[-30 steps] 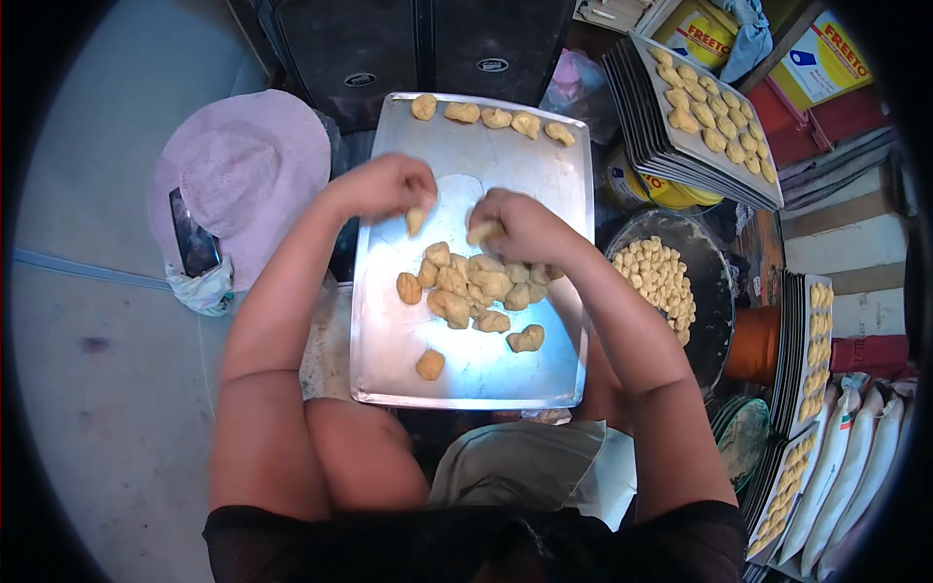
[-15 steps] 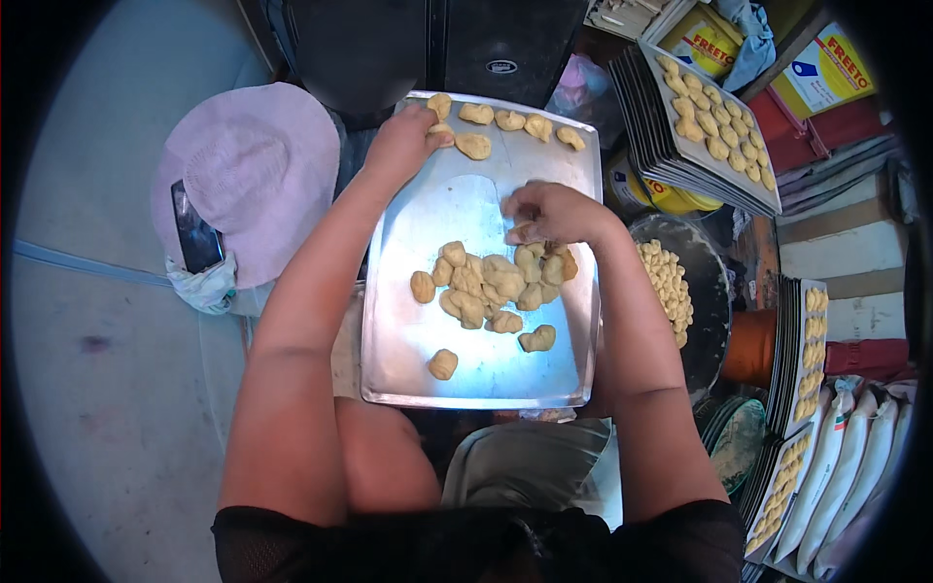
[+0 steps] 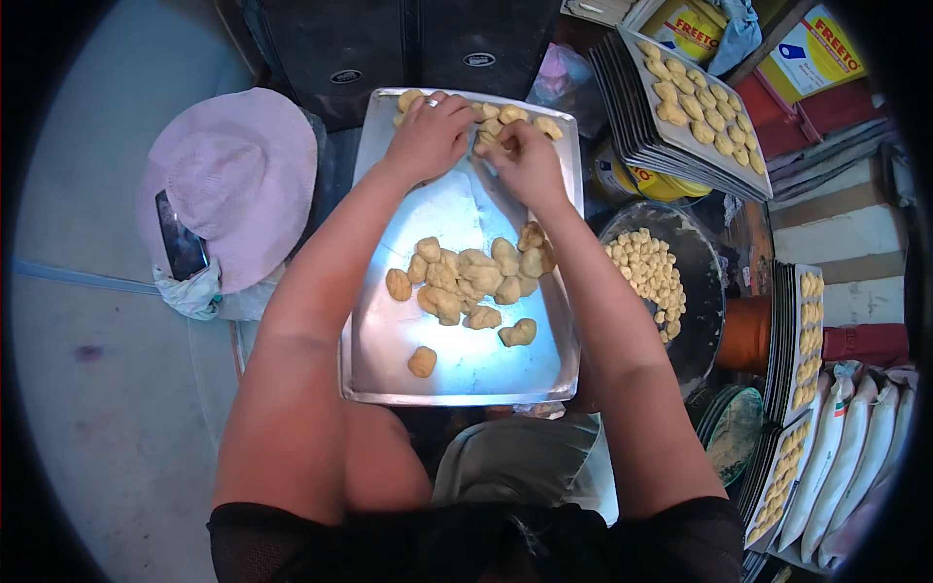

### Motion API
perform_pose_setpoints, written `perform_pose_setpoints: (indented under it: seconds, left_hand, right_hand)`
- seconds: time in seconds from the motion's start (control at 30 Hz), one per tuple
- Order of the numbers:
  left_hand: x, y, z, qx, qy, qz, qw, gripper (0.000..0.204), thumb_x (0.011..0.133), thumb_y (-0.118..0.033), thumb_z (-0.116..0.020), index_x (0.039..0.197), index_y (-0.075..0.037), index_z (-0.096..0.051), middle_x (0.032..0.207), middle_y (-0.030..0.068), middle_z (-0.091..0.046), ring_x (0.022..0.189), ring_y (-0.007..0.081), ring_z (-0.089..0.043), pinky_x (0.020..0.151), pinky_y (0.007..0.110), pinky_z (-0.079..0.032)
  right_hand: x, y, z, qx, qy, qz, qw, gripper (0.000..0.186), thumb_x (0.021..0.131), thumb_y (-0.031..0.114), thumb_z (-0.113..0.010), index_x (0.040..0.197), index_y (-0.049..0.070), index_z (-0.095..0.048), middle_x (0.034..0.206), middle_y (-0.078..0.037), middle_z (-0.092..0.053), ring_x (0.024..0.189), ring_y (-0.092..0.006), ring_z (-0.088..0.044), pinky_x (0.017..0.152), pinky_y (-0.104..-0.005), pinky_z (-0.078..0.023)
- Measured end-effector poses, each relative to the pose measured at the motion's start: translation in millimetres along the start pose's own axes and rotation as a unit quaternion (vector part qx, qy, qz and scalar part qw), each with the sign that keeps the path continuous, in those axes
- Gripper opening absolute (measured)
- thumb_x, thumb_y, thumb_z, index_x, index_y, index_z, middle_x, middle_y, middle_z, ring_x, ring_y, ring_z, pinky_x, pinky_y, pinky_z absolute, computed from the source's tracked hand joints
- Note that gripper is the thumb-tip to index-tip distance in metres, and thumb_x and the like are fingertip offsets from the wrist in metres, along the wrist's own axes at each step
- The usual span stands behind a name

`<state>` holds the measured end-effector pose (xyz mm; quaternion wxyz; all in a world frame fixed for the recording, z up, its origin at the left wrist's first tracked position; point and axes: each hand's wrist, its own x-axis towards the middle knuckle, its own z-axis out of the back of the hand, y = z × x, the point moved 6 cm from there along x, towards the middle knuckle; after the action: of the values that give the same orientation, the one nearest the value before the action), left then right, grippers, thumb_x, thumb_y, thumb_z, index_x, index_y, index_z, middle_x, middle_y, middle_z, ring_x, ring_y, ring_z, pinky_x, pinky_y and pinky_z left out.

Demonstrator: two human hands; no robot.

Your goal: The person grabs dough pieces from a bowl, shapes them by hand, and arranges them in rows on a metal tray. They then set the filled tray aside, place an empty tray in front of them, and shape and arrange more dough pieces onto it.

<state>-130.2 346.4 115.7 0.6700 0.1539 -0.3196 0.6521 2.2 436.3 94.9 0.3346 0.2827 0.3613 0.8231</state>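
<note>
Lumps of yellowish dough lie on a metal tray (image 3: 384,374) in front of me. One loose pile of dough (image 3: 466,277) sits in the middle, with single lumps around it. Along the far edge runs a row of dough pieces (image 3: 549,127), partly covered by my hands. My left hand (image 3: 428,141), wearing a ring, bends over that row with its fingers together and curled down; whatever is beneath them is hidden. Beside it, my right hand (image 3: 525,163) pinches a dough piece (image 3: 490,129) between thumb and fingers, at the row.
Right of the tray stands a dark round basin (image 3: 705,291) of small dough balls. Stacked baking trays (image 3: 671,112) with shaped dough rise behind it, and more stacks (image 3: 787,360) stand farther right. A pink hat (image 3: 233,185) and a phone (image 3: 182,238) lie at left.
My right hand has moved away from the central pile to the far row. My left hand has shifted slightly right along that row. The whole view has shifted a little.
</note>
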Motion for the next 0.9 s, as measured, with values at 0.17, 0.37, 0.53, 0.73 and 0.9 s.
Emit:
perform_pose_setpoints:
  seconds: [0.17,0.37,0.53,0.73,0.9]
  left_hand:
    - [6,-3,-21,-0.025,0.095,-0.01,0.995,0.026,0.082,-0.009,-0.06,0.106,-0.01,-0.071,0.106,0.0047,-0.062,0.109,0.0251,-0.055,0.102,0.042,-0.037]
    - [11,-11,-19,0.035,0.131,0.003,0.991,0.023,0.084,-0.017,-0.062,0.104,-0.009,-0.071,0.105,0.0038,-0.062,0.109,0.025,-0.054,0.101,0.043,-0.037]
    - [10,-6,-25,0.066,0.149,0.019,0.986,0.024,0.084,-0.024,-0.065,0.102,-0.01,-0.071,0.104,0.0045,-0.061,0.107,0.0254,-0.055,0.101,0.043,-0.036]
    - [6,-16,-21,0.032,0.165,-0.014,0.986,0.02,0.086,-0.023,-0.064,0.101,-0.014,-0.072,0.101,0.0042,-0.062,0.102,0.0243,-0.056,0.099,0.042,-0.035]
    - [5,-11,-22,0.066,0.136,0.002,0.988,0.021,0.089,-0.022,-0.06,0.105,-0.016,-0.072,0.103,0.0027,-0.062,0.105,0.0218,-0.056,0.1,0.042,-0.033]
  right_hand:
    - [-4,4,0,-0.096,0.022,0.109,0.989,0.017,0.073,0.015,-0.072,0.084,0.006,-0.062,0.076,-0.013,-0.064,0.076,-0.0362,-0.065,0.069,-0.0441,-0.051]
    - [13,-29,39,-0.086,0.043,0.005,0.995,0.016,0.072,0.012,-0.071,0.079,0.004,-0.059,0.079,-0.015,-0.066,0.076,-0.0304,-0.066,0.071,-0.0379,-0.051]
    - [11,-20,12,-0.058,0.091,0.09,0.99,0.023,0.075,0.016,-0.076,0.092,0.004,-0.066,0.091,-0.017,-0.066,0.085,-0.033,-0.066,0.075,-0.0389,-0.051]
    - [17,-11,29,-0.044,-0.04,0.067,0.996,0.018,0.081,0.017,-0.073,0.089,0.003,-0.066,0.088,-0.016,-0.064,0.085,-0.0355,-0.064,0.076,-0.0417,-0.051]
    - [-37,-7,46,-0.105,0.235,0.002,0.966,0.016,0.08,0.011,-0.072,0.093,0.003,-0.068,0.085,-0.011,-0.067,0.081,-0.0204,-0.066,0.071,-0.0339,-0.051]
